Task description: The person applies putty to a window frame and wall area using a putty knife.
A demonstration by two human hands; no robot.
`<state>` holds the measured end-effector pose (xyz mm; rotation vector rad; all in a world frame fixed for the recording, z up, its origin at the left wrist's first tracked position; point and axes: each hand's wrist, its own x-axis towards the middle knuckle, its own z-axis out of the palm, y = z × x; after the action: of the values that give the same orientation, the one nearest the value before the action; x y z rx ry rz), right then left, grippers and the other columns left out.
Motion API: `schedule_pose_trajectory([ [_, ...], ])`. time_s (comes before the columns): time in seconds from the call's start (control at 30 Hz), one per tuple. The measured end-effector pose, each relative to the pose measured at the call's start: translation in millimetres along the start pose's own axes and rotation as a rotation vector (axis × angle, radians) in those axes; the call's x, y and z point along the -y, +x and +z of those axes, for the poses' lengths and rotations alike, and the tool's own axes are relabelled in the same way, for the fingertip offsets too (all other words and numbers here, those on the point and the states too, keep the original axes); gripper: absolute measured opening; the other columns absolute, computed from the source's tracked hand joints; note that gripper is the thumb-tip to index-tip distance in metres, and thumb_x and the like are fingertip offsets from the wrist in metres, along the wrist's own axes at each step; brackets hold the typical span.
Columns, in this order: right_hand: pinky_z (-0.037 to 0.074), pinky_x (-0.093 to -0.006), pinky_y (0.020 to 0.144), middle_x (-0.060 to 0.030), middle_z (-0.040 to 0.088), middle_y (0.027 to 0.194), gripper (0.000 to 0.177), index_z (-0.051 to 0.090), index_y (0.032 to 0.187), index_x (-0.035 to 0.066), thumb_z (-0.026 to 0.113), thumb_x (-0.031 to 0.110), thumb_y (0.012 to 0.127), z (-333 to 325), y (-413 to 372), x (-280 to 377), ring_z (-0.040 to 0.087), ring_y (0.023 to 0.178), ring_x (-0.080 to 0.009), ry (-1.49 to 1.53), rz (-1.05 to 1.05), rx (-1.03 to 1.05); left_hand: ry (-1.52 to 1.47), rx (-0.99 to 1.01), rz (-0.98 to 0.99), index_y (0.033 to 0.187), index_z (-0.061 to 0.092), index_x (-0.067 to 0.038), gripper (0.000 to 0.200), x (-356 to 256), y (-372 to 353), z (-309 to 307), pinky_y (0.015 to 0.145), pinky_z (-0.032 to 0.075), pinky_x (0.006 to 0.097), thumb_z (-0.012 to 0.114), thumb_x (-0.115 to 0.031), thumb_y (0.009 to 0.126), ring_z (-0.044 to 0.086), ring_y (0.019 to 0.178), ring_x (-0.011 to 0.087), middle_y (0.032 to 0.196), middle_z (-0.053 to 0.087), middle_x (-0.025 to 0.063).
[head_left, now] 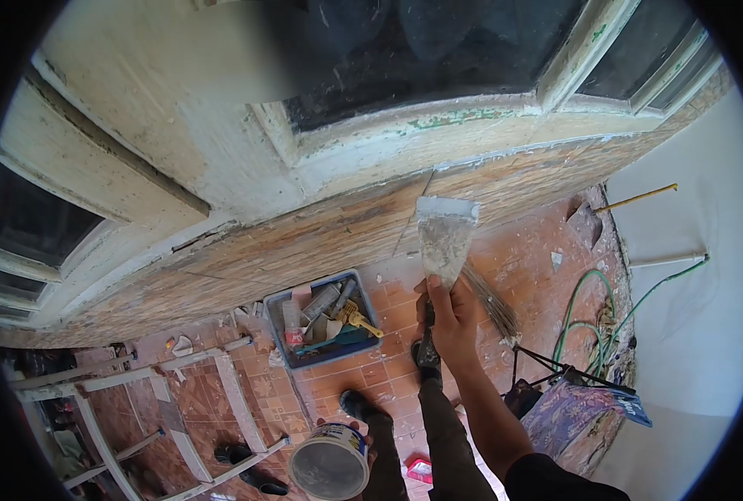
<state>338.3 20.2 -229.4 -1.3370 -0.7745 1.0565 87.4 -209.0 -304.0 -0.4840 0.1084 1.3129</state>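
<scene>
In my right hand (455, 323) is a wide putty knife (445, 244), its blade pointing up toward the window sill. White paste coats the blade's front edge, and its face is smeared. My fingers wrap around the dark handle. Low in the view, my left hand (372, 457) grips a round plastic tub (328, 469) at its right side. Most of that hand is hidden behind the tub. The tub has a blue and yellow label and greyish walls inside. Above the blade runs the white window frame (405, 138), with chipped paint and green patches, over a stone-clad wall (338, 221).
A blue-grey bin (321, 361) of tools stands by the wall. At left lies a wooden ladder (175, 422) near black shoes (259, 476). A twig broom (492, 305), green hose (565, 321) and folding chair (568, 409) are at right. Debris dots the tiled floor (522, 250).
</scene>
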Motion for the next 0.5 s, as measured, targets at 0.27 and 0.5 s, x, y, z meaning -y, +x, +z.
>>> schedule_pose_trajectory([
  [0.27,0.041,-0.0292,0.051,-0.0073,0.059,0.071,0.04,0.057,0.141,-0.001,0.056,0.017,0.105,-39.5,-40.4,31.9,0.053,0.057,-0.0129,-0.4,0.368,0.349,-0.289,-0.06,-0.067,0.151,0.045,-0.017,0.067,28.4,34.6,54.2,0.112,0.037,0.071,0.063,-0.053,0.098,0.038,0.139,0.0521,0.153,0.039,0.0279],
  [0.5,0.05,-0.0376,0.063,-0.019,0.053,0.087,0.056,0.049,0.153,0.011,0.06,0.005,0.099,-24.3,12.3,40.5,0.057,0.072,-0.0283,-0.794,-0.462,-0.029,-0.088,-0.033,-0.045,0.152,0.048,-0.029,0.06,20.3,28.1,18.1,0.109,0.039,0.0703,0.066,-0.047,0.097,0.037,0.14,0.0517,0.154,0.042,0.026],
])
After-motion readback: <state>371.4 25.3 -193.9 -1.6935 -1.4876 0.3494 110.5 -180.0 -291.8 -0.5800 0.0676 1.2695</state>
